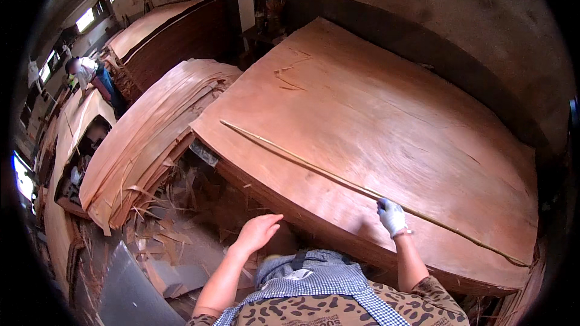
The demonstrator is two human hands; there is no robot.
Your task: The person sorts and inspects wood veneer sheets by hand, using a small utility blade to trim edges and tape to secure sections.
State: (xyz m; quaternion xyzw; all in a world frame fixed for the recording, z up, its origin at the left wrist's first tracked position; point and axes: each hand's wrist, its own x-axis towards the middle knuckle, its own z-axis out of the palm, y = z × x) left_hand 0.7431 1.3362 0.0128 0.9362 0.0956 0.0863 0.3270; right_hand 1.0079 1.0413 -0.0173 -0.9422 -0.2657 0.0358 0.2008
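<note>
Looking down from my head, I am leaning over a big stack of veneer sheets [386, 127], and my right hand [391, 216], in a white glove, is closing its fingers on a long thin stick [338, 175] that is lying slantwise across the top sheet, from the far left edge down to the near right corner. My left hand [257, 232] is bare, with fingers loosely spread and holding nothing, and it is hovering just off the stack's near edge, above the scrap-strewn floor [181, 247]. The two hands are well apart. To my left a second pile of curled veneer [151, 133] is sagging, and farther off another person [90, 75] is bending over more sheets. I judge the risk to be this: I am gripping the stick far from its middle, so its long free end could whip or drag and catch the tears near the top sheet's far edge [290, 75], splitting the thin wood further. With the loose strips underfoot, I could also be slipping while reaching this far over.
</note>
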